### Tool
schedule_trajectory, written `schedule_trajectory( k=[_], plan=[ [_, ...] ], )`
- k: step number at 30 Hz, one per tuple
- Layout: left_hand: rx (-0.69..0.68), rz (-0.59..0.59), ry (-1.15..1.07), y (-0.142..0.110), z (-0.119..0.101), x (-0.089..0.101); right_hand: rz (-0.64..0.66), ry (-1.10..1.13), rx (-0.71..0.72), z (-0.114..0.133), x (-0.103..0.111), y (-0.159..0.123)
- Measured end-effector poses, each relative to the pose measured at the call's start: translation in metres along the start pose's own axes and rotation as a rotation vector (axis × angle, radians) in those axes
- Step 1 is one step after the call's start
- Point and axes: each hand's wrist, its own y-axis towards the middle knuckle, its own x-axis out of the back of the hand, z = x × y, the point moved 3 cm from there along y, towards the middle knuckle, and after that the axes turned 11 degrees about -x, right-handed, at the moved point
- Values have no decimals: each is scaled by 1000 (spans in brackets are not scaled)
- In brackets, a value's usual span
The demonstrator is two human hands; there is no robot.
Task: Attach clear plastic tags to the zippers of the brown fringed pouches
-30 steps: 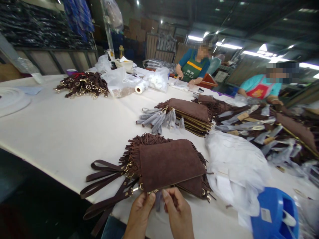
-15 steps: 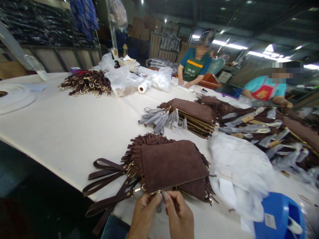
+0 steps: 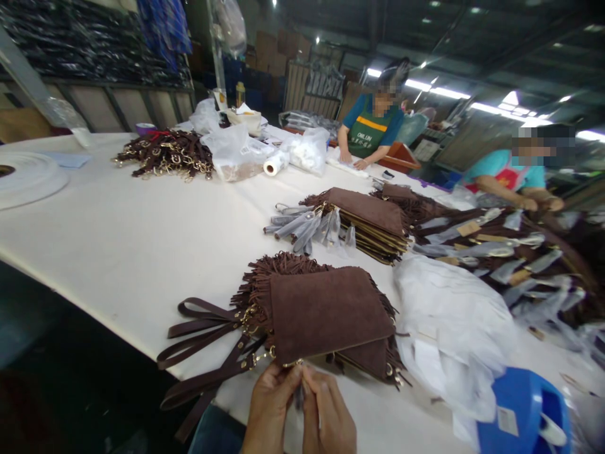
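Brown suede pouch (image 3: 331, 309), fringed; the hands (image 3: 300, 407) pinch apparently its zipper end (image 3: 299, 364).

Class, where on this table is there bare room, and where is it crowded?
The table's widest bare patch lies between the big white roll, strap heap, near pouches and front edge. A narrow strip separates these from the far pouches. Crowded: the right side, with white plastic and a blue holder.

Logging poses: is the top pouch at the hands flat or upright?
Flat: the brown pouch lies broad side up on the pile beneath.
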Motion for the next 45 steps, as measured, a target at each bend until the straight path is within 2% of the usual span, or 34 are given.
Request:
schedule_trajectory(
  k=[6, 11, 16, 24, 31, 34, 39, 45],
  plan=[
    [-37, 13, 19, 0, -3, 2, 205, 52, -63, 1, 11, 13],
    [-83, -8, 81, -1, -3, 6, 377, 78, -361, -2, 12, 26],
    [-75, 20, 181, 1, 2, 15, 403, 262, -619, -4, 6, 28],
    [-110, -15, 220, -3, 9, 21, 351, 416, -762, -19, -3, 19],
    [-123, 78, 271, -2, 10, 31, 325, 591, -774, -16, -8, 22],
    [-104, 76, 275, 3, 12, 32, 370, 599, -732, -14, -6, 23],
    [-87, -11, 227, -3, 4, 21, 375, 410, -581, -11, 5, 21],
    [-9, -39, 163, -9, -12, 0, 278, 88, -226, 4, 13, 22]
  ],
)
